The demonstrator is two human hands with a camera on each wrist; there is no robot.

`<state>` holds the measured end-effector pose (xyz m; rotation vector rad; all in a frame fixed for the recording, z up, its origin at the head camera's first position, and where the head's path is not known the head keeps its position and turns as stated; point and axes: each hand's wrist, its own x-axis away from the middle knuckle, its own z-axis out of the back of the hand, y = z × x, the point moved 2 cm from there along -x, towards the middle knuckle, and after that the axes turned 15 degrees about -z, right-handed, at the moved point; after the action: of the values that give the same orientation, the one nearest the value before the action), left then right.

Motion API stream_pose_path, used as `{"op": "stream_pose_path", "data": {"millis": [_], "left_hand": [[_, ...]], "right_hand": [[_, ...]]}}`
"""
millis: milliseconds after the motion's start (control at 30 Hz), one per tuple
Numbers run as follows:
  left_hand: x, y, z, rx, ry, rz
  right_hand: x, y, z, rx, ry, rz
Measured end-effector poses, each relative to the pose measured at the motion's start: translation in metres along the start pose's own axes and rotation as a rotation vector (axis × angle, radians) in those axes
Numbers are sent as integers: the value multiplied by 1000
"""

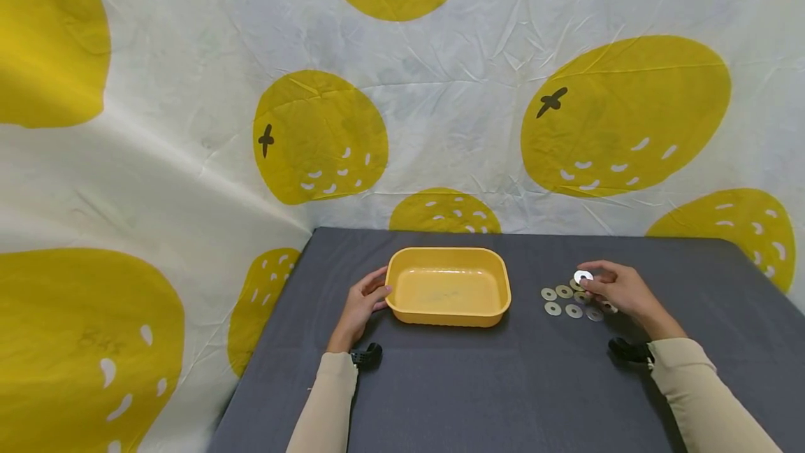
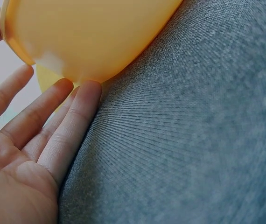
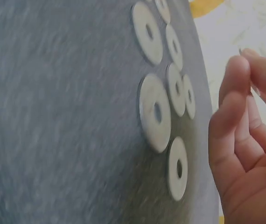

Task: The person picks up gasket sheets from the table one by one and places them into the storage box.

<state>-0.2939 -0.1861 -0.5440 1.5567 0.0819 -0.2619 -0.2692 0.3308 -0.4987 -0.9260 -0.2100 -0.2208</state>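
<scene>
At the left end of a yellow rectangular tray (image 1: 448, 320), my left hand (image 1: 365, 300) touches the rim and outer wall. In the left wrist view, the fingers (image 2: 70, 126) extend nearly straight to the tray's wall (image 2: 91, 37), low over the cloth. My right hand (image 1: 622, 291) pinches a shiny flat metal washer (image 1: 583, 275) between thumb and fingertips, raised above other washers (image 1: 574, 311) on the table. From the right wrist, that pinched washer shows only as a thin edge, mostly hidden by the fingers (image 3: 235, 74). Several washers (image 3: 155, 113) lie flat beside this hand.
A dark grey cloth (image 1: 453, 390) covers the table. Behind and to the left hangs a white curtain (image 1: 453, 124) printed with yellow fruit. Each wrist carries a black strap-on device (image 1: 367, 355). The washers lie to the right of the tray.
</scene>
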Motion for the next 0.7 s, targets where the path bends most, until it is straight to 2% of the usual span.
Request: {"op": "stream_pose_path", "data": {"millis": [400, 700], "left_hand": [[0, -2, 1, 4, -7, -3], [1, -2, 2, 2, -13, -5]], "right_hand": [[2, -19, -8, -90, -128, 38], [5, -35, -18, -124, -165, 57]]}}
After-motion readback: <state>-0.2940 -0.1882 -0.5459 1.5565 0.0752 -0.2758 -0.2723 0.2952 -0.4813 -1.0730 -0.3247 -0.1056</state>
